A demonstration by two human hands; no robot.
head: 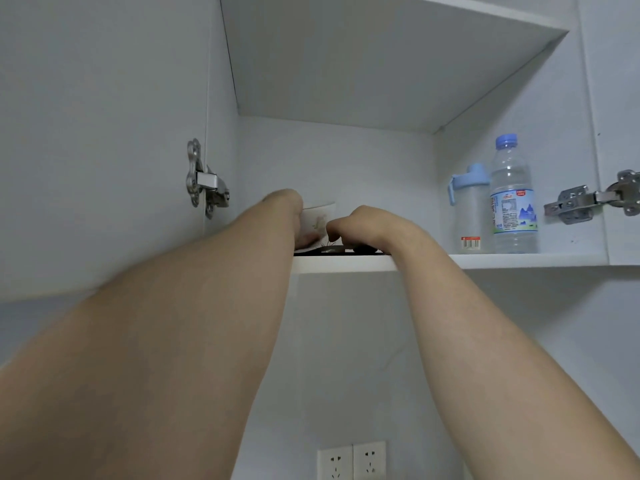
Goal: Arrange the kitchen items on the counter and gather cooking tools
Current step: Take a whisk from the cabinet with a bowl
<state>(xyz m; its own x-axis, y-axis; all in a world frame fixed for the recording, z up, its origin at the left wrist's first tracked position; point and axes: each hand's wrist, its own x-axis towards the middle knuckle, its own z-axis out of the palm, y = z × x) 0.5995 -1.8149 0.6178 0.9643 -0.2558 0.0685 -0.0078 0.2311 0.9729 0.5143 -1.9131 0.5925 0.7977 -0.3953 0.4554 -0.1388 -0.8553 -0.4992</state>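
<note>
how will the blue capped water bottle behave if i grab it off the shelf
The water bottle is tall and narrow, so it probably tips easily if nudged. Its thin clear plastic likely dents when squeezed.

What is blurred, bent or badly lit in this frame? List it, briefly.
Head view: flat, dim light, no glare, a soft shadow under the shelf. Head view: the near left forearm is smeared and the left hand at the white cup is soft; the water bottle is sharper, its small print unreadable. Head view: the wide lens slants the cabinet edges.
</note>
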